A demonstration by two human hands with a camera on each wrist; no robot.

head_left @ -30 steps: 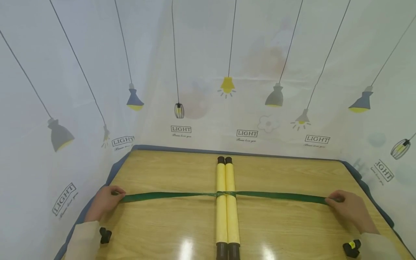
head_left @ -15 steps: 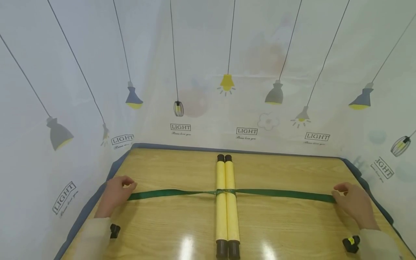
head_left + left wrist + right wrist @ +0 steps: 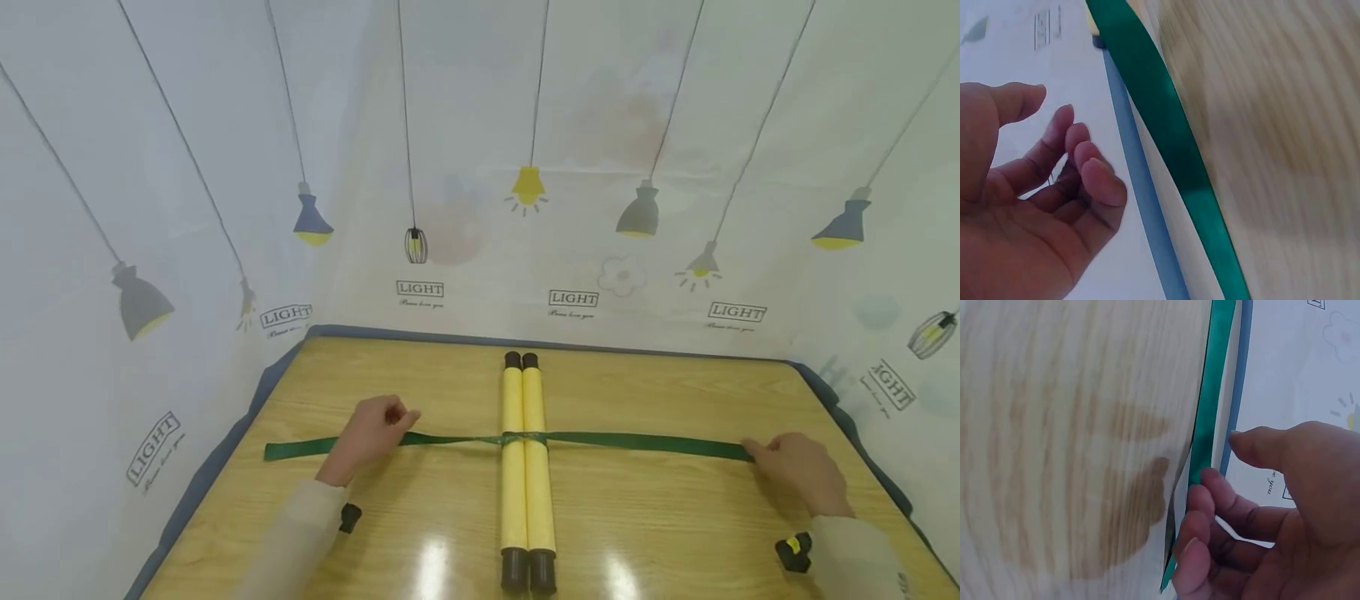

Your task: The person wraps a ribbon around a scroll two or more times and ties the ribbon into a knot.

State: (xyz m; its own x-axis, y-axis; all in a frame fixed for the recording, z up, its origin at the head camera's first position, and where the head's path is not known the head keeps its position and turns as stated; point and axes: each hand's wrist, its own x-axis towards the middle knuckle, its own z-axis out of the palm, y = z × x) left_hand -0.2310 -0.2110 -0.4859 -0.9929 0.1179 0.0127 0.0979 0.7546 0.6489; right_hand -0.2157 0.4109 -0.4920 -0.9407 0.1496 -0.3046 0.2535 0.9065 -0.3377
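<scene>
Two yellow tubes point(image 3: 536, 496) with dark brown ends lie side by side down the middle of the table. A green ribbon point(image 3: 652, 442) is tied round both at mid-length, and its two tails stretch out left and right. My left hand point(image 3: 371, 429) hovers over the left tail, holding nothing; in the left wrist view its fingers point(image 3: 1104, 181) are loosely bent with the thumb apart. By the end of the right tail is my right hand point(image 3: 806, 471). In the right wrist view its thumb stands away from the fingers point(image 3: 1194, 528), which overlap the ribbon; whether they touch it I cannot tell.
The wooden table point(image 3: 405, 375) has a blue edge, with a white wall sheet point(image 3: 480, 100) printed with lamps behind and at both sides. Small black devices point(image 3: 795, 552) sit by both wrists.
Both hands held the ribbon's ends a second ago and have let go. The left hand has moved right toward the tubes, leaving the left tail lying on the table. The right hand shifted slightly left.
</scene>
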